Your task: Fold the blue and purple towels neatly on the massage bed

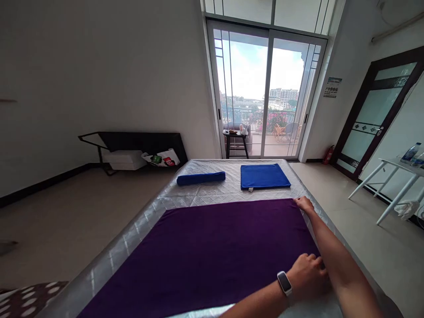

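Observation:
A large purple cloth [212, 251] lies spread nearly flat over the silvery quilted mattress [195, 198]. At its far right corner, my right hand [304, 204] pinches the fabric between closed fingers. My left hand [308, 271], with a white-cased smartwatch [284, 282] on the wrist, is closed at the cloth's right edge, nearer to me. Its fingertips are partly hidden at that edge. Beyond the purple cloth, a rolled blue cloth [201, 178] lies on the left and a folded blue cloth [265, 176] with a small white tag lies flat on the right.
A black folded frame [141, 143] leans by the left wall, with a white box [126, 160] and a printed bag [162, 157] at it. A dark stool [236, 138] stands before the sliding glass door [266, 88]. A white table [402, 165] with bottles stands right.

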The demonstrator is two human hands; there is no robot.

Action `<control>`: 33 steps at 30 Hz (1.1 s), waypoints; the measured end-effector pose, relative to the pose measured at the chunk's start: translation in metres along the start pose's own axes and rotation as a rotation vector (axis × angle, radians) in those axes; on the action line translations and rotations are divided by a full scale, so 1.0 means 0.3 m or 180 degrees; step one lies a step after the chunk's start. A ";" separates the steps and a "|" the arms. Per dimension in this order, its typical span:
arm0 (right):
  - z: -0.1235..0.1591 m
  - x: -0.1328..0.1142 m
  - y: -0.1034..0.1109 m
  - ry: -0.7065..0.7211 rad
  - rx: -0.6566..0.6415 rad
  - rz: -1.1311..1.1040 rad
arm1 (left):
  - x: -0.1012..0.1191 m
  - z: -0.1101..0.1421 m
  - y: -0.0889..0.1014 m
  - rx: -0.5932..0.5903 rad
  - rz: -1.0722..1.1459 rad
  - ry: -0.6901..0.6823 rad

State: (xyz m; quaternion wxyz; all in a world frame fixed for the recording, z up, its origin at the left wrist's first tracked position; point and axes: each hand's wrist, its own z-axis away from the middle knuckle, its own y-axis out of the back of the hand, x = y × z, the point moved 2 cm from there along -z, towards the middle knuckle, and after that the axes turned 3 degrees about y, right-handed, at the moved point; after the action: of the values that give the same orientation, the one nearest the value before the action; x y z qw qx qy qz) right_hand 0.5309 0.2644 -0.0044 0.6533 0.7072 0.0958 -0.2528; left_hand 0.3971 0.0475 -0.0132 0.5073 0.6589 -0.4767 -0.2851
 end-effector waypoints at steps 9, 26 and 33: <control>-0.071 -0.007 0.008 -0.0267 -0.0175 -0.0200 | 0.010 -0.009 -0.035 0.0008 0.0409 0.0135; -0.004 -0.188 0.204 -0.0154 -0.0467 -0.1559 | -0.040 0.191 0.303 0.0666 0.2910 0.1333; 0.059 -0.695 0.014 0.0754 -0.0901 -0.2066 | -0.154 0.685 0.491 0.1571 0.2782 0.2675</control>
State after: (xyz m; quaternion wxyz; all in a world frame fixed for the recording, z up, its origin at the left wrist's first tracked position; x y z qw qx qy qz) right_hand 0.3507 0.2872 0.0995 0.6148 0.5670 0.4240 -0.3475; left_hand 0.1529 0.0037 0.0538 0.5534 0.5568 -0.5132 0.3469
